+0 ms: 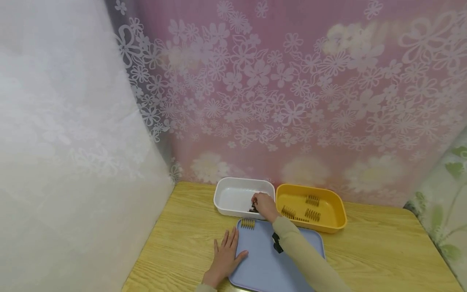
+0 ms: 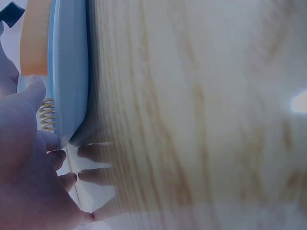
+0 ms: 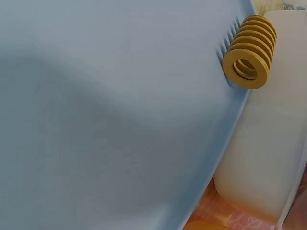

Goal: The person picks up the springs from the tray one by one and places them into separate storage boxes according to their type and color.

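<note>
My right hand reaches down into the white bin, its curled fingertips pinching a small dark piece close to the bin's floor. Fingers spread, my left hand rests at the left edge of the blue tray; the left wrist view has the same hand along the tray's side. A yellow coil spring lies in the tray's far left corner; it appears large in the right wrist view as a thick flat-wound spring.
Right of the white bin stands a yellow bin holding several coil springs. My right forearm crosses over the blue tray. The wooden table meets a floral curtain behind the bins and a pale sheet on the left.
</note>
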Demonstrator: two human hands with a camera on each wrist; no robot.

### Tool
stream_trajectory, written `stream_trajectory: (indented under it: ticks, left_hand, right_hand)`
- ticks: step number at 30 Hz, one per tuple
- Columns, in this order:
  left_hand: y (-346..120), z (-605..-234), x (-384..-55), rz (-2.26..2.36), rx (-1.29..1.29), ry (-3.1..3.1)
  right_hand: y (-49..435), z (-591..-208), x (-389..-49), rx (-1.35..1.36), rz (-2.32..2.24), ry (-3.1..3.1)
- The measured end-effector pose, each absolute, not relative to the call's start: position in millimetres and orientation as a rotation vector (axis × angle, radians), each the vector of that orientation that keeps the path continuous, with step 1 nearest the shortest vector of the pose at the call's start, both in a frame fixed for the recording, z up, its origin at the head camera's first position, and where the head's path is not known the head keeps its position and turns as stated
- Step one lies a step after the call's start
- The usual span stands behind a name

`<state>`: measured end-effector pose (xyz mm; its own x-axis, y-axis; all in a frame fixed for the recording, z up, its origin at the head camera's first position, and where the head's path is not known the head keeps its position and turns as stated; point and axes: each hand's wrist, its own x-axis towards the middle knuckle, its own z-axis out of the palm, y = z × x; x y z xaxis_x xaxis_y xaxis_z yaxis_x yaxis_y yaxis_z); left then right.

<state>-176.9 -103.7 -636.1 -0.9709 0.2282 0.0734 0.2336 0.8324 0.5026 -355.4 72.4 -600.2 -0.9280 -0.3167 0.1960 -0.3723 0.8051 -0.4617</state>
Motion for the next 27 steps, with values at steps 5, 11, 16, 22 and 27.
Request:
stream_trajectory:
  ticks: [5, 11, 16, 22, 27]
  left_hand:
    - [-101.0, -635.8, -178.0, -0.818, -0.384, -2.982]
    - [-100.0, -637.3, -178.3, -0.791, -0.371, -2.971]
    - [-99.8, -638.0, -177.9, -0.808, -0.382, -2.908]
    - [-99.7, -637.8, -178.1, -0.825, -0.406, -2.864]
    - [-97.8, -634.9, -177.4, -0.819, -0.4, -2.905]
  right_hand:
    - [77.5, -593.0, -351.4, 0.541, 0.873, -2.781]
    - [81.8, -580.9, -341.9, 0.502, 1.099, -2.549]
    - [82.2, -572.0, -326.8, 0.505, 1.276, -2.394]
    - [81.4, -569.0, -303.6, 0.609, 1.331, -2.328]
    - [81.5, -579.1, -286.8, 0.645, 1.34, -2.355]
